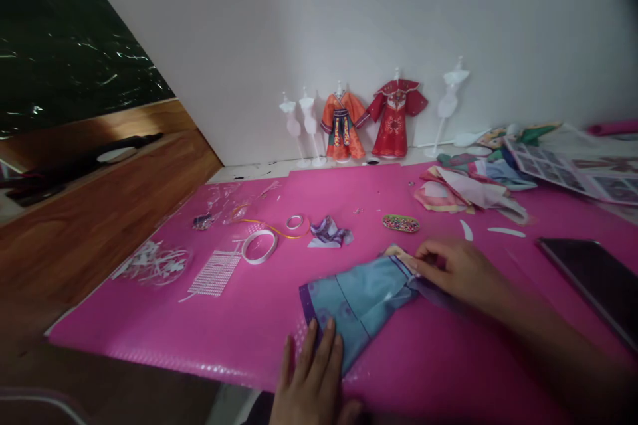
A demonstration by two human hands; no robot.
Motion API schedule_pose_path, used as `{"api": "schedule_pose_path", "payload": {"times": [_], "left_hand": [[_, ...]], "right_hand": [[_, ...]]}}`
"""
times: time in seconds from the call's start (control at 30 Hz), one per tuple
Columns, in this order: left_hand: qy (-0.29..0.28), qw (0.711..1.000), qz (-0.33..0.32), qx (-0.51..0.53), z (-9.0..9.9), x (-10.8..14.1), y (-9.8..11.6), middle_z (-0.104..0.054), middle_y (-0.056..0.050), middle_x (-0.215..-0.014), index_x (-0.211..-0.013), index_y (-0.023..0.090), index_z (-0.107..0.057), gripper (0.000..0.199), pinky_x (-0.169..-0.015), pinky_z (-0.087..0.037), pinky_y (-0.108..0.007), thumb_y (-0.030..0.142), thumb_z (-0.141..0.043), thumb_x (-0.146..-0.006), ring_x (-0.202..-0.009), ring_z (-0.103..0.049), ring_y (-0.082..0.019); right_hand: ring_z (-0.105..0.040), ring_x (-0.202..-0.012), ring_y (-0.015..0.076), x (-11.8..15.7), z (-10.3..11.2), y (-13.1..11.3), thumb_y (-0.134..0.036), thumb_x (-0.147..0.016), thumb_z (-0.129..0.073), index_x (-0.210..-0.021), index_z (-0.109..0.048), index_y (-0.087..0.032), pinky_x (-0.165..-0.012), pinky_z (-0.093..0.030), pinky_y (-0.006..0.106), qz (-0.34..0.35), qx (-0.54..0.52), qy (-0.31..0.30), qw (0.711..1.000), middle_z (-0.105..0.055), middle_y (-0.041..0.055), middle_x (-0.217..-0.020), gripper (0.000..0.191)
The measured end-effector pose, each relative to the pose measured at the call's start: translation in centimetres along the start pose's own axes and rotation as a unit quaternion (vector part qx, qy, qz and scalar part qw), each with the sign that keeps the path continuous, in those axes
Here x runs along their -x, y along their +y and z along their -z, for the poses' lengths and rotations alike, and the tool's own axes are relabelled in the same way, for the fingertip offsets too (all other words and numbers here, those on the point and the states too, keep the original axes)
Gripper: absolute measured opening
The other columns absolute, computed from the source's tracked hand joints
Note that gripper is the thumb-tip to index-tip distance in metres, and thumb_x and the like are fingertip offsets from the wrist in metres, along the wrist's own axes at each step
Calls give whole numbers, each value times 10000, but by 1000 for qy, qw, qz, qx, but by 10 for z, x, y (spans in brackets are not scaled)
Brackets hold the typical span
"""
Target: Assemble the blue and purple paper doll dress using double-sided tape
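Note:
A small blue doll dress (356,295) with a purple hem and dark seams lies flat on the pink table cover (239,339). My left hand (314,375) rests on its purple-trimmed lower edge, fingers stretched out flat. At the dress's upper end, my right hand (451,272) pinches the cloth between thumb and fingers, near a cream-coloured part and a dark band. Some sheer purplish fabric hangs under the right hand. Just beyond the dress are a purple patterned scrap of cloth (329,232) and an oval tray of coloured beads (401,223).
White tape rolls (260,247), a sheet of stick-on gems (214,273) and plastic scraps (154,262) lie left. Fabric pieces (463,189) and a dark tablet-like slab (593,279) are right. Doll stands, with an orange robe (343,123) and red robe (396,119), line the wall.

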State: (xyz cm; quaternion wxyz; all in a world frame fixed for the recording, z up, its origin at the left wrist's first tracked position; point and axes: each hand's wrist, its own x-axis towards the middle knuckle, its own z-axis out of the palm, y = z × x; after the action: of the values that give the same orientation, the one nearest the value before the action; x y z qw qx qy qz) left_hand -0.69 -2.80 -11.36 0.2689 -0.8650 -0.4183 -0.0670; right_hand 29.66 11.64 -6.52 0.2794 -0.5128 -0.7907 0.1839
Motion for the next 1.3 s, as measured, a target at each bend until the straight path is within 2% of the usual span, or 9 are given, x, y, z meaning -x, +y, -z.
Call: {"api": "schedule_pose_path", "payload": {"times": [0.23, 0.43, 0.67, 0.83, 0.93, 1.0, 1.13, 1.2, 1.3], "left_hand": [[-9, 996, 55, 73, 4, -14, 7, -596, -131, -1380, -1417, 140, -467, 616, -985, -467, -461, 489, -503, -910, -1229, -570, -298], [4, 997, 14, 81, -3, -25, 5, -643, -125, -1323, -1262, 200, -620, 586, -1032, -417, -462, 624, -508, -873, -1144, -628, -299], [12, 993, 36, 108, -1, -27, -21, -659, -122, -1299, -1194, 204, -618, 394, -1071, -353, -603, 442, -577, -882, -1129, -646, -325], [8, 975, 117, 189, 13, -55, -29, -707, -108, -1180, -1097, 236, -612, 200, -945, -400, -720, 283, -507, -933, -1062, -664, -337], [8, 950, 154, 271, 22, -88, -30, -713, -79, -1039, -1017, 230, -624, 179, -870, -500, -587, 205, -466, -938, -953, -672, -283], [-20, 930, 181, 318, 25, -111, -30, -692, -75, -995, -975, 219, -635, 162, -807, -525, -491, 193, -482, -929, -913, -652, -270], [-97, 906, 193, 363, 19, -150, -29, -652, -94, -1085, -1097, 196, -630, 235, -873, -482, -466, 241, -621, -867, -999, -606, -295], [-124, 890, 185, 399, 12, -163, -28, -642, -104, -1095, -1106, 177, -633, 316, -874, -465, -446, 293, -693, -818, -1007, -590, -300], [-134, 871, 182, 437, 1, -176, -29, -655, -73, -965, -902, 178, -666, 145, -822, -436, -379, 265, -702, -792, -933, -584, -262]], "right_hand": [[-579, -610, 185, -1, -1, 2, -489, -927, -511, -718, -657, -217, -592, -390, 322, 2, -2, -29, 1000, -648, 22, -663, 372], [-558, -575, 162, -1, 2, 0, -466, -919, -536, -697, -659, -214, -554, -362, 295, -3, -13, -42, 999, -640, 9, -632, 358], [-557, -587, 143, 3, 5, -12, -389, -934, -541, -697, -627, -212, -551, -338, 274, 10, -42, -79, 996, -622, -15, -622, 308], [-621, -746, 185, 3, 8, -13, -294, -880, -591, -819, -658, -217, -668, -421, 300, 33, -43, -15, 998, -682, 28, -803, 119], [-608, -719, 172, 5, 16, -13, -263, -844, -615, -765, -650, -209, -663, -436, 291, 79, -60, 16, 995, -651, 27, -778, 102], [-587, -638, 149, 7, 21, -14, -253, -846, -619, -735, -670, -210, -601, -416, 270, 105, -75, -37, 991, -641, 10, -713, 129], [-629, -651, 158, 9, 24, -18, -171, -839, -588, -776, -724, -222, -603, -404, 274, 125, -63, -174, 975, -706, 10, -734, 159], [-650, -698, 181, 10, 23, -19, -155, -821, -586, -842, -736, -241, -615, -391, 289, 115, -18, -192, 974, -733, 14, -799, 174], [-655, -772, 214, 11, 21, -20, -201, -759, -659, -962, -719, -274, -635, -364, 301, 91, 41, -196, 976, -741, 11, -905, 224]]}}
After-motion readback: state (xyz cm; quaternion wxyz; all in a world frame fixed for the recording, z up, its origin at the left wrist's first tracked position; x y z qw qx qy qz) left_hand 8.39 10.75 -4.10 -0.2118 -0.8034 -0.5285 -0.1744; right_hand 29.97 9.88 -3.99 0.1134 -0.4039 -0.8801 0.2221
